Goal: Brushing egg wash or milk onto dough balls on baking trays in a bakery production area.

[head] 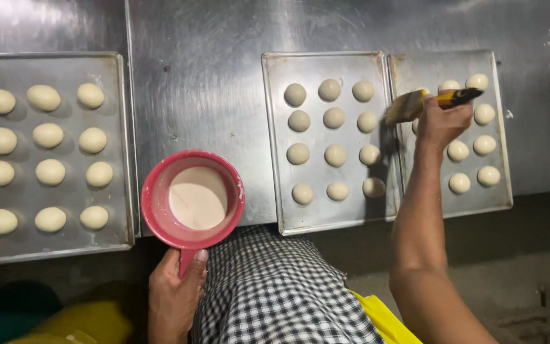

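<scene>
Brush (pixel 415 103): yellow bristles, dark/yellow handle, held by R hand (pixel 444 122), approx 2 o'clock in view, over far-R tray (pixel 501 159).
R hand: fist closed round brush handle.
L hand (pixel 174 294): 7 o'clock, grips handle of red cup (pixel 192 197) w/ pale liquid.
Dough balls (pixel 334 118): rows on mid tray (pixel 275 140); more on L tray (pixel 119 146), 9 o'clock.
Surface: steel table (pixel 198 76).

I take this for a bakery or commercial kitchen. A long steel counter (pixel 198 83) fills the view, scuffed and floured. On it lie metal trays (pixel 335 216) side by side, left to far right, each carrying neat rows of raw dough balls (pixel 334 117). A red cup (pixel 160 216) of pale wash and a brush (pixel 408 105) fit that too.
</scene>
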